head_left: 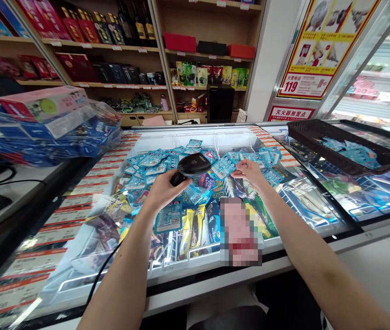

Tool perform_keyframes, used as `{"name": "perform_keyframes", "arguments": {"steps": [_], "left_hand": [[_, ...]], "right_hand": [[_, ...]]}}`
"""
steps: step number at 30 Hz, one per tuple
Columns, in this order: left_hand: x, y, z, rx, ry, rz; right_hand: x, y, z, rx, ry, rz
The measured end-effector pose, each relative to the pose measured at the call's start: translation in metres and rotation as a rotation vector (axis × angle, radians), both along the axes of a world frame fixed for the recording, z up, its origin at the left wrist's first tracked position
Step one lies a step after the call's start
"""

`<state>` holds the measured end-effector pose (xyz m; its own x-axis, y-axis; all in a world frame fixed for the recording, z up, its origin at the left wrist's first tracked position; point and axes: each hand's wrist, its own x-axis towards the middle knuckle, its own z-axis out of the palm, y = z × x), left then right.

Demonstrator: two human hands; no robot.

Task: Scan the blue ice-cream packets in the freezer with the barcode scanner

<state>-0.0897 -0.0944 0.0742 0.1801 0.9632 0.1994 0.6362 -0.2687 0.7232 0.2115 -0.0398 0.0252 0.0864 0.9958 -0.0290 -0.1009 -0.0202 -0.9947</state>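
My left hand (165, 189) is wrapped round the handle of a black barcode scanner (195, 164), its head turned to the right. Between the fingers of my right hand (249, 173) is the edge of a small blue packet (223, 167), held up just right of the scanner. Many more blue packets (151, 158) lie heaped on the glass top of the chest freezer (167, 284), around and beyond both hands. Through the glass, yellow ice cream wrappers (193, 227) show in white wire baskets. A pixelated pinkish object (239, 231) lies at the front edge.
A dark brown basket (305, 130) with blue packets stands at the right. At the left is a plastic-wrapped stack of boxes (47, 123). A black cable (103, 270) runs along my left forearm. Shelves (108, 46) of bottles and boxes line the back wall.
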Motion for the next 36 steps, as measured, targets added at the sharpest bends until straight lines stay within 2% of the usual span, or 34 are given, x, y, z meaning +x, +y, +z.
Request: {"name": "perform_keyframes", "arguments": {"steps": [11, 24, 36], "left_hand": [[0.012, 0.0, 0.002, -0.001, 0.16, -0.08], [0.016, -0.002, 0.005, -0.007, 0.179, -0.065], [0.016, -0.001, 0.004, 0.002, 0.168, -0.069]], "right_hand": [[0.001, 0.005, -0.01, 0.17, 0.042, -0.085], [0.005, 0.004, -0.006, 0.169, 0.042, -0.185], [0.004, 0.006, -0.009, 0.18, -0.001, -0.169]]}}
